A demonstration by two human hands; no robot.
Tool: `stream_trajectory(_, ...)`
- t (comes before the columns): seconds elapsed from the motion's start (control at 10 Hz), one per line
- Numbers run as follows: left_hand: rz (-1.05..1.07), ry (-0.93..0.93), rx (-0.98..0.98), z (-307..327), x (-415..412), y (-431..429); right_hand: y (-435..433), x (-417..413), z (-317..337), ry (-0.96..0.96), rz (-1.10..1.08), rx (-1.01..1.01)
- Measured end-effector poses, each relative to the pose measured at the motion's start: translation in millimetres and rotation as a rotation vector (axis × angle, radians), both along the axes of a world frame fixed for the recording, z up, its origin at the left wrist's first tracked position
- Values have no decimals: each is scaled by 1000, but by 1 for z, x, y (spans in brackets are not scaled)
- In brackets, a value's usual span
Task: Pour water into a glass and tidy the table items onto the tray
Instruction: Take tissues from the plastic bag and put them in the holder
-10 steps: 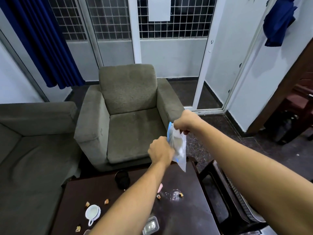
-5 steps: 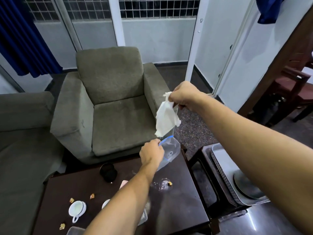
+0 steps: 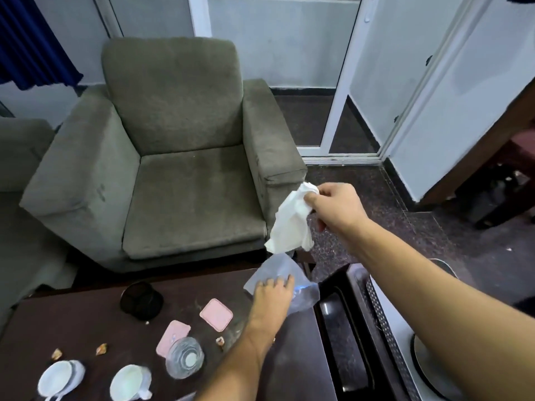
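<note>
Glass (clear, round), crumpled tissue, limp bag

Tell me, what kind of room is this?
Probably a living room or lounge: there's a soft grey-green armchair, a low dark table with a white cup on it, and a blue curtain.

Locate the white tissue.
Right of centre in the head view, the white tissue hangs from the right hand, above the clear bag in the left hand, beside the armchair arm.
</note>
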State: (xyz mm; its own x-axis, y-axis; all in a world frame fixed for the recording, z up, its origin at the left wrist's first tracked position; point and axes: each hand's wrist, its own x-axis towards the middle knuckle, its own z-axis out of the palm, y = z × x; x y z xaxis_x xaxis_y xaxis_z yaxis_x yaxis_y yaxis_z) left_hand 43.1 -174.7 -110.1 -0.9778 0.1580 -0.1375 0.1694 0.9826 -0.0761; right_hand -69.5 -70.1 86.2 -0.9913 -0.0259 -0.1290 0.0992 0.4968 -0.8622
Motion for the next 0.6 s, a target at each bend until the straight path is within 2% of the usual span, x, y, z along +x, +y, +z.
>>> stream_trajectory(0.2, 46, -184, 89, -93, 25, 25, 17, 4, -57, -117, 27, -142)
stream_trajectory(0.3, 73, -213, 84, -102, 40, 35, 17, 8, -71, -178, 38, -184)
stream_trajectory(0.4, 329, -88, 356, -80, 50, 43, 12, 13, -67, -209, 77, -231)
stream_trajectory(0.5, 1012, -164, 1434, -9, 35, 37, -1, 19, -50, -281, 89, -354)
stream_trajectory(0.6, 1138, -243, 2509, 66, 24, 22, -17, 29, -32, -393, 101, -500)
